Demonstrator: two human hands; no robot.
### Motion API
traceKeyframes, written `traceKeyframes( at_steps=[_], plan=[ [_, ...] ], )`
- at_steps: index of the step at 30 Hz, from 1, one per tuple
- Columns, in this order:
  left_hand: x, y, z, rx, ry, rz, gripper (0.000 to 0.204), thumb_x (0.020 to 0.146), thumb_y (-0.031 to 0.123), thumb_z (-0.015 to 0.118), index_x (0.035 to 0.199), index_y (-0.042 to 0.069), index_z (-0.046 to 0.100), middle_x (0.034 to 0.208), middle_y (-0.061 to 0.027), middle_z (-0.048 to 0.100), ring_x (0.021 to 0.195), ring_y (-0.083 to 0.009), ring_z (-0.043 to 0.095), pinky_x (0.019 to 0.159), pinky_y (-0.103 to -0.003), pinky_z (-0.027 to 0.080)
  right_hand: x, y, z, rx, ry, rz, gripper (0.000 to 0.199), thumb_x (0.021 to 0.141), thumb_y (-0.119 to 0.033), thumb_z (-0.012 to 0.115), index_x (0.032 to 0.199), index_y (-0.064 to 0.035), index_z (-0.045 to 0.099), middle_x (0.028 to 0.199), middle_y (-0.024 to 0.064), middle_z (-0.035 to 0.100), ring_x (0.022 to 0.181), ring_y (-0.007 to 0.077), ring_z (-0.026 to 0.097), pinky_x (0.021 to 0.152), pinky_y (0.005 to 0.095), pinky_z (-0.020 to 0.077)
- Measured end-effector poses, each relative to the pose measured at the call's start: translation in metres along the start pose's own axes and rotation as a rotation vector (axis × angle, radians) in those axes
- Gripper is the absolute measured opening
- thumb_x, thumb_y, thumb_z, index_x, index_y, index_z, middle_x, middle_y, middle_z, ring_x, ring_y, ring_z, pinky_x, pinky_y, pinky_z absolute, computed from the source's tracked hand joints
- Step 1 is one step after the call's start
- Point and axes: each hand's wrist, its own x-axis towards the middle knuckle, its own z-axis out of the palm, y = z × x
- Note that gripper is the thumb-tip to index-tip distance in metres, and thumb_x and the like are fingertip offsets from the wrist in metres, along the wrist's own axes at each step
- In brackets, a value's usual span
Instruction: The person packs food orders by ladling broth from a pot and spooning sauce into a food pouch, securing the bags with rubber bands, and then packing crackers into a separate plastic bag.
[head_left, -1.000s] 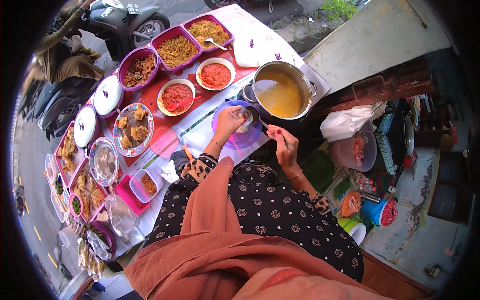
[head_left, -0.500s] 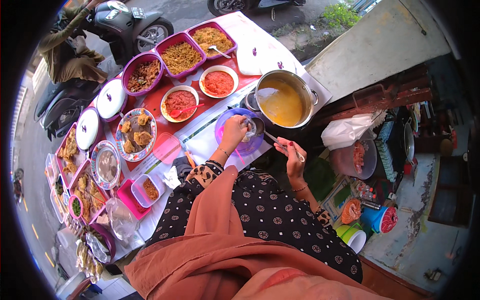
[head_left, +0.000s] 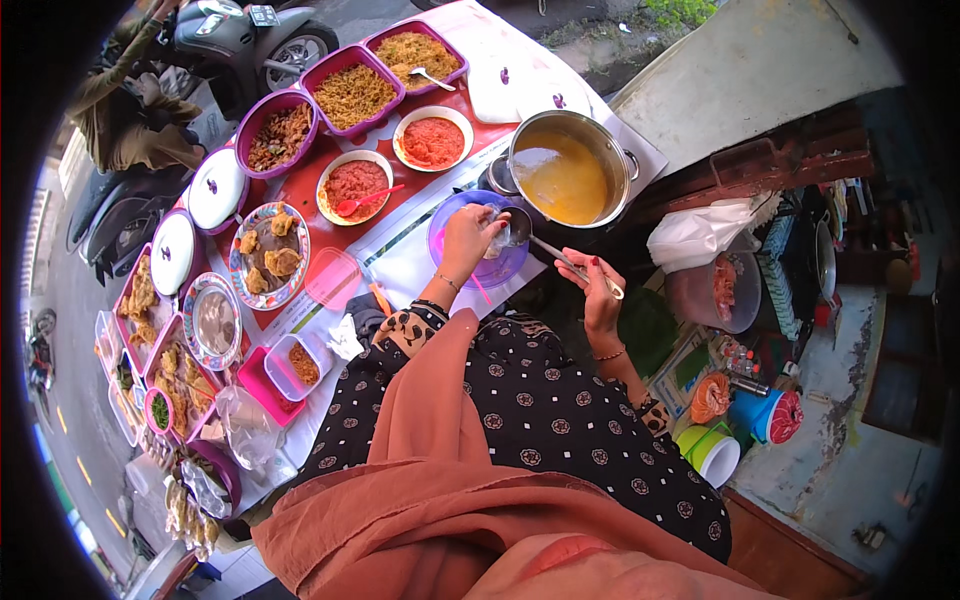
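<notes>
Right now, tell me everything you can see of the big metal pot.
The big metal pot is a round, shiny steel vessel with a side handle showing on its right rim. It stands upright and uncovered at the table's far right end, partly on the white cloth, holding an opaque yellow-orange liquid that fills much of it. A purple plastic bowl sits just to its left. The ladle in the right hand hovers just in front of it, its scoop against the small clear bag in the left hand.
</notes>
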Motion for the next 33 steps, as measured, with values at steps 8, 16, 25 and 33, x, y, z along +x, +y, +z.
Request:
traceKeyframes(
  at_steps=[8, 16, 25, 33],
  plan=[
    [0.001, 0.014, -0.003, -0.018, -0.046, -0.173, 0.033, 0.075, 0.031, 0.071, 0.078, -0.002, 0.067, 0.073, -0.0152, 0.065, 0.064, -0.0252, 0.063, 0.058, -0.032, 0.048, -0.003, 0.010, -0.021, 0.161, 0.047, 0.046, 0.036, 0.096, -0.016, 0.036, 0.098, 0.0132, 0.058, 0.101, 0.0225, 0.061, 0.085, 0.0289, 0.065, 0.079, 0.0333, 0.0545],
    [-0.001, 0.004, -0.012, 0.012, -0.068, -0.080, 0.040, 0.066, 0.025, 0.078, 0.094, -0.002, 0.066, 0.085, -0.0145, 0.066, 0.070, -0.0251, 0.064, 0.064, -0.031, 0.050, -0.036, -0.007, -0.079, 0.124, 0.196, 0.034, 0.036, 0.096, -0.017, 0.036, 0.096, 0.0121, 0.058, 0.101, 0.0227, 0.061, 0.084, 0.0281, 0.065, 0.077, 0.0326, 0.0548],
    [-0.005, 0.006, -0.004, -0.056, -0.121, -0.107, 0.043, 0.063, 0.006, 0.070, 0.106, 0.002, 0.064, 0.101, -0.0105, 0.065, 0.062, -0.0154, 0.059, 0.062, -0.026, 0.048, -0.050, 0.053, -0.110, -1.097, -0.059, -0.415, 0.017, 0.086, -0.006, 0.048, 0.092, 0.0050, 0.060, 0.106, 0.0200, 0.061, 0.094, 0.0328, 0.061, 0.085, 0.0367, 0.0482],
    [-0.019, -0.010, -0.011, -0.213, -0.090, -0.127, 0.045, 0.064, 0.004, 0.069, 0.109, 0.003, 0.063, 0.092, -0.0061, 0.063, 0.052, -0.0083, 0.048, 0.053, -0.023, 0.043, -0.043, -0.024, -0.099, -1.046, 0.212, -0.457, 0.012, 0.083, 0.001, 0.049, 0.089, 0.0043, 0.058, 0.103, 0.0219, 0.060, 0.093, 0.0363, 0.059, 0.083, 0.0369, 0.0476]
  ],
)
